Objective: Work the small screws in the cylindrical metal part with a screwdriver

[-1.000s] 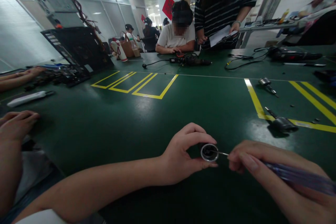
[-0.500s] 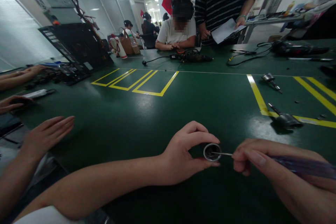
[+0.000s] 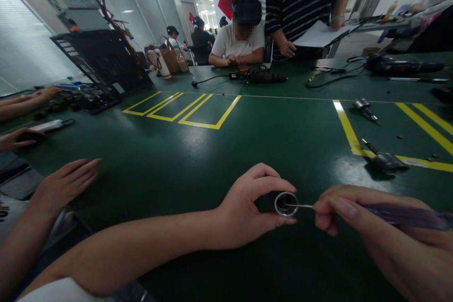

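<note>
My left hand (image 3: 247, 210) pinches a small round metal-rimmed part (image 3: 285, 203) between thumb and fingers, just above the green table (image 3: 219, 160). My right hand (image 3: 354, 214) grips a screwdriver with a translucent purple handle (image 3: 403, 215). Its thin metal shaft reaches left into the open face of the round part. Both hands are low at the table's near edge.
Another person's hand (image 3: 65, 184) lies flat at the near left. Two small metal tools (image 3: 384, 160) (image 3: 363, 106) lie on the right by yellow lines. An opened computer case (image 3: 102, 63) stands far left. People sit and stand at the far side, among cables (image 3: 255, 75).
The neighbour's hand at the left came forward and spread flat on the table. The view has shifted slightly. My hands keep their hold, the screwdriver tip staying in the round part.
</note>
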A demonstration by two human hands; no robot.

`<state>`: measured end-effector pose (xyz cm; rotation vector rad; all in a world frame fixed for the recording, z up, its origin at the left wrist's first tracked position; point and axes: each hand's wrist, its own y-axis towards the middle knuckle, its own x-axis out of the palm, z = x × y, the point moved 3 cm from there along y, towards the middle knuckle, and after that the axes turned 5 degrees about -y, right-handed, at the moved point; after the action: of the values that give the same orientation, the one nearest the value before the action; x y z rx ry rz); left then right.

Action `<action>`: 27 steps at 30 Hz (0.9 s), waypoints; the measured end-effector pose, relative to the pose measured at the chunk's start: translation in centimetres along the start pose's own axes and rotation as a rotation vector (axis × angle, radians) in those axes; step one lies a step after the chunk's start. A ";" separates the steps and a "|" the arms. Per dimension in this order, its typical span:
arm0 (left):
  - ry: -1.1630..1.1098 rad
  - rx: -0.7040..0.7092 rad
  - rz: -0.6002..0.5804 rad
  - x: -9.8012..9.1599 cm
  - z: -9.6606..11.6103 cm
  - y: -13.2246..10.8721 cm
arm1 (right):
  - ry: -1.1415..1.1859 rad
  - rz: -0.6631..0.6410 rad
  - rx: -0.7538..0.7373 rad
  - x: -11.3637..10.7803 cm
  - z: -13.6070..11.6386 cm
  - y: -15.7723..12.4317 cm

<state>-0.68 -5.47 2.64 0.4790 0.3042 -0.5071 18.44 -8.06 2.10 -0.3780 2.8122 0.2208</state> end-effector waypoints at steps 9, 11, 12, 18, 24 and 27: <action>0.172 -0.028 -0.012 -0.1 0.0 -0.1 | 0.009 0.013 0.006 0.2 -0.3 0.2; 0.150 -0.047 -0.008 0.0 0.0 -0.1 | 0.019 0.019 -0.009 0.3 -0.4 0.4; 0.120 -0.061 -0.009 0.0 0.0 -0.1 | 0.024 0.034 -0.019 0.3 -0.4 0.4; -0.090 -0.208 -0.010 0.3 -0.4 -0.3 | 0.014 0.102 -0.045 0.5 0.2 0.1; -0.343 -0.299 0.023 0.6 -0.6 -0.2 | -0.275 0.128 -0.179 0.8 -0.6 -0.5; -0.415 -0.319 0.043 0.5 -0.2 0.0 | -0.429 0.136 -0.322 1.0 -1.9 -0.6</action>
<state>-0.33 -5.55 2.31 0.0640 -0.0264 -0.4925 17.13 -9.25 3.53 -0.1782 2.3769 0.7007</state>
